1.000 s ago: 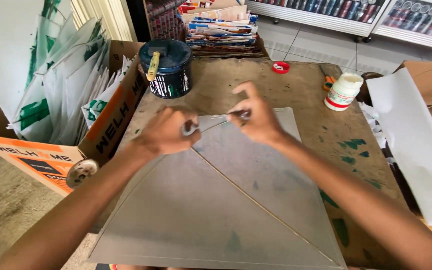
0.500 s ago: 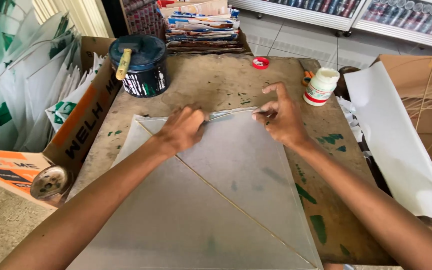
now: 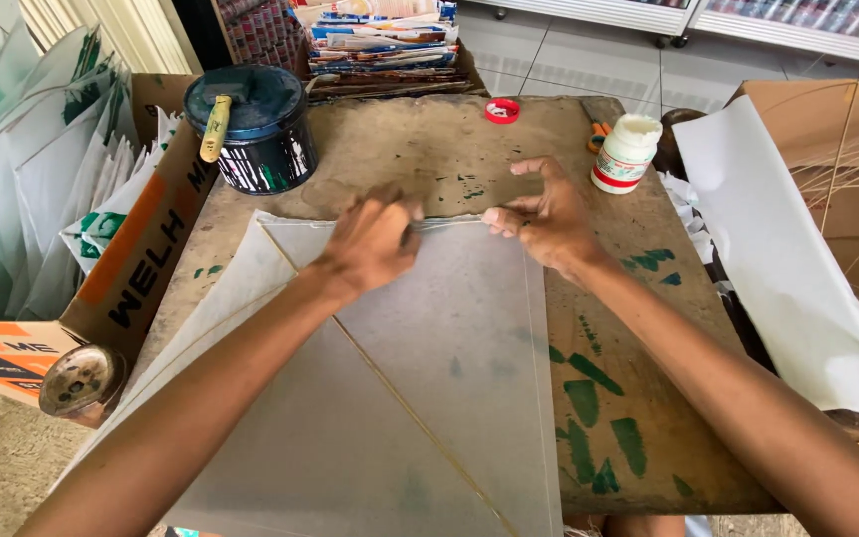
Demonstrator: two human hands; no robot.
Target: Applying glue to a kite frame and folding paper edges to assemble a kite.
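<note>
Paint-smeared table point(image 3: 589, 149) up front, grey paper sheet point(image 3: 429, 368) flat on it, left hand point(image 3: 375, 239) and right hand point(image 3: 544, 219) both pinching its far edge, fingers clamped, dark paint can point(image 3: 251, 134) and white bottle point(image 3: 626, 151) beyond.

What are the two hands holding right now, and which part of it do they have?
Both hands pinch the far, folded edge of the grey paper sheet: the left hand near the thin stick's upper end, the right hand further along towards the sheet's right corner.
</note>
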